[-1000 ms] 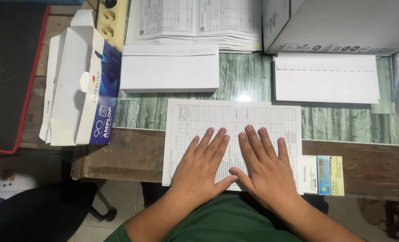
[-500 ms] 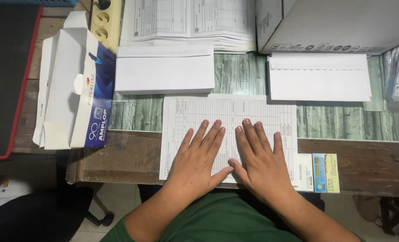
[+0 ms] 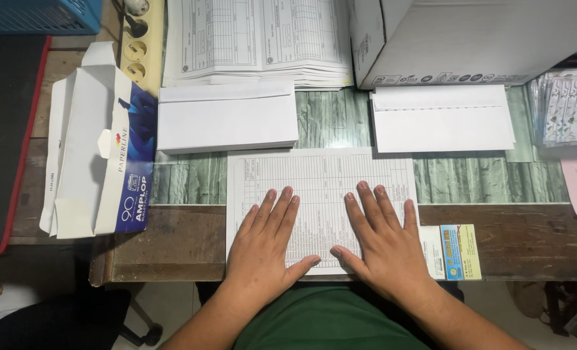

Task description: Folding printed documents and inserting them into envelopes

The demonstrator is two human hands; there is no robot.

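A: Where is the form (image 3: 321, 194), and what are the hands doing?

B: It lies flat at the near edge of the worktop (image 3: 171, 243). The left hand (image 3: 265, 249) and right hand (image 3: 382, 243) both rest palm-down on its lower half, fingers spread, thumbs angled toward each other and nearly meeting. Neither pinches anything.

A: How far along does the work look?

B: Early, I'd judge. The form is a full sheet, uncreased and not in any envelope. Nothing about it shows a fold.

A: What sits around the form?

B: Just beyond its upper left corner is a stack of white envelopes (image 3: 227, 116); beyond its upper right corner, a second stack (image 3: 441, 120), flaps up. Farther back from the form lies a pile of sheets (image 3: 256, 39) printed like it, and a white carton (image 3: 470, 39). Left of the form is an opened blue-and-white box (image 3: 97, 149). Right of it, touching its edge, a small coloured card (image 3: 454, 253).

A: Textures?

B: Thin matte paper, dense with printed tables. The worktop is worn dark wood near the form's lower half, green wood-grain covering under its upper half.
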